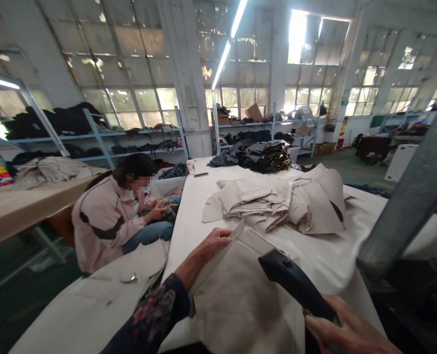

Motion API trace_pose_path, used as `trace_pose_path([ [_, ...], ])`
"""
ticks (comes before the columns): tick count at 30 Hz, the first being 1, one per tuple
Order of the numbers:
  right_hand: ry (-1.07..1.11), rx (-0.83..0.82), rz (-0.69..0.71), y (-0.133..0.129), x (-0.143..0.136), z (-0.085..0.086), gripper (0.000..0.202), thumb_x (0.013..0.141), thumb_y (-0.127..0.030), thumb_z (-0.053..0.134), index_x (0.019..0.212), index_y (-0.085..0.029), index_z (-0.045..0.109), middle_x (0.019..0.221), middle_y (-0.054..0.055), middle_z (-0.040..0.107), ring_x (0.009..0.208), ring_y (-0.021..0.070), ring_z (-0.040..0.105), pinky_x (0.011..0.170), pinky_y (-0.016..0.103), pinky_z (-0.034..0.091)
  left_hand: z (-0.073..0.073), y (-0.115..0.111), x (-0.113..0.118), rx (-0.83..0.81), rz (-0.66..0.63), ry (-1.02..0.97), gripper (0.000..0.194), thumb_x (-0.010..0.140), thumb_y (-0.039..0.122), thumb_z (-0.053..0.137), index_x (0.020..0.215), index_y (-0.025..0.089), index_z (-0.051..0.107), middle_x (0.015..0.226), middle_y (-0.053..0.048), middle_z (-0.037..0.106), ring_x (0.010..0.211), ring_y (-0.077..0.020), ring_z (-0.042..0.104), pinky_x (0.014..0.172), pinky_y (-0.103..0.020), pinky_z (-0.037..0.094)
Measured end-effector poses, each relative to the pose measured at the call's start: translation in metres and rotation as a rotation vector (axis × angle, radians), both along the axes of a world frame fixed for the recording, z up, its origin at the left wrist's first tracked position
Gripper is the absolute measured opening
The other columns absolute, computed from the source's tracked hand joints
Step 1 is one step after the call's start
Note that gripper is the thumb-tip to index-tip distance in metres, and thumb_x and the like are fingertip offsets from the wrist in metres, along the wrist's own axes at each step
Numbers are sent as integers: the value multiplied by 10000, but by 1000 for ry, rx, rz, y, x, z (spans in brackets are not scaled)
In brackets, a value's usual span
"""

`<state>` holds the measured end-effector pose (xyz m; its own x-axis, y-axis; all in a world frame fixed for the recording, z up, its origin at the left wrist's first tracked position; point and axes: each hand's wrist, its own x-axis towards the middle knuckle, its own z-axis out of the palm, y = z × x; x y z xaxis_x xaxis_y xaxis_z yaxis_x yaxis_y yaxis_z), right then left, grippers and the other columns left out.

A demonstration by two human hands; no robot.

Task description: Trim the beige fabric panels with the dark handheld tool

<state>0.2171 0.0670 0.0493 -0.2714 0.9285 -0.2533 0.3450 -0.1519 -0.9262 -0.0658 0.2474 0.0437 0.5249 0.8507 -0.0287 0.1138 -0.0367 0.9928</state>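
My left hand (214,242) pinches the upper left edge of a beige fabric piece (236,290), which looks like a sewn panel or bag part. My right hand (346,322) is wrapped around the handle of a black handheld tool (294,278) with a wide, blunt head; its exact kind is unclear. The tool's head is over the upper right of the fabric piece, and I cannot tell whether it touches. Just beyond my hands, a loose pile of similar beige pieces (255,196) lies on the white table, some with metal zipper edges.
More beige pieces (104,295) lie at the left front. A co-worker (104,216) sits left of the white table (189,196), handling a small item. Dark bundled pieces (263,156) and a phone (201,174) rest at the back. A metal post (406,191) slants on the right.
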Motion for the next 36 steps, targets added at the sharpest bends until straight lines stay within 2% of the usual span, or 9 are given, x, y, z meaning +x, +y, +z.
trace_pose_path([
  [3, 72, 0, 112, 1, -12, 2, 350, 817, -508, 521, 857, -161, 498, 452, -65, 475, 388, 82, 410, 431, 197, 368, 1, -22, -2, -88, 44, -115, 411, 681, 236, 602, 1065, 119, 687, 755, -63, 730, 640, -169, 637, 605, -247, 465],
  [8, 95, -11, 112, 2, -25, 10, 388, 811, -543, 526, 916, -172, 480, 471, -71, 489, 379, 82, 425, 414, 190, 382, 10, -51, 1, -186, 64, -243, 391, 661, 226, 665, 1031, 105, 709, 720, -77, 735, 617, -157, 638, 578, -222, 457],
  [13, 105, 27, 140, 7, -35, 22, 318, 829, -484, 537, 890, -177, 478, 472, -66, 511, 389, 83, 449, 415, 188, 387, 11, -70, 6, -224, 66, -324, 345, 656, 201, 680, 988, 122, 728, 724, -70, 742, 605, -148, 638, 580, -218, 461],
  [18, 114, 30, 124, 11, -46, 30, 290, 820, -458, 543, 877, -180, 481, 475, -77, 503, 392, 80, 445, 409, 186, 400, 8, -76, 9, -237, 102, -403, 339, 629, 184, 677, 955, 116, 736, 710, -62, 742, 582, -136, 635, 580, -206, 455],
  [21, 106, 57, 89, 15, -48, 32, 288, 816, -464, 547, 802, -185, 477, 456, -76, 493, 385, 82, 438, 394, 185, 387, 7, -79, 9, -250, 120, -423, 347, 628, 185, 680, 962, 106, 732, 705, -66, 741, 584, -145, 640, 581, -216, 456],
  [27, -12, 166, -19, 16, -31, 41, 349, 854, -474, 512, 665, -184, 467, 441, -55, 486, 391, 84, 446, 413, 192, 361, 0, -84, 4, -277, 139, -456, 387, 598, 185, 704, 972, 87, 725, 690, -79, 737, 576, -165, 642, 563, -239, 463],
  [31, 20, 81, 46, 5, -27, 40, 355, 840, -521, 531, 740, -187, 467, 454, -62, 497, 395, 86, 454, 426, 193, 373, -2, -84, 5, -278, 128, -478, 387, 597, 190, 705, 970, 89, 725, 680, -75, 732, 559, -162, 635, 549, -239, 460],
  [36, 32, 41, 159, -4, -45, 36, 333, 847, -488, 526, 920, -165, 491, 481, -69, 515, 408, 86, 461, 427, 185, 388, -3, -88, 10, -267, 94, -494, 353, 608, 185, 688, 946, 92, 732, 694, -73, 733, 575, -161, 637, 599, -250, 467],
])
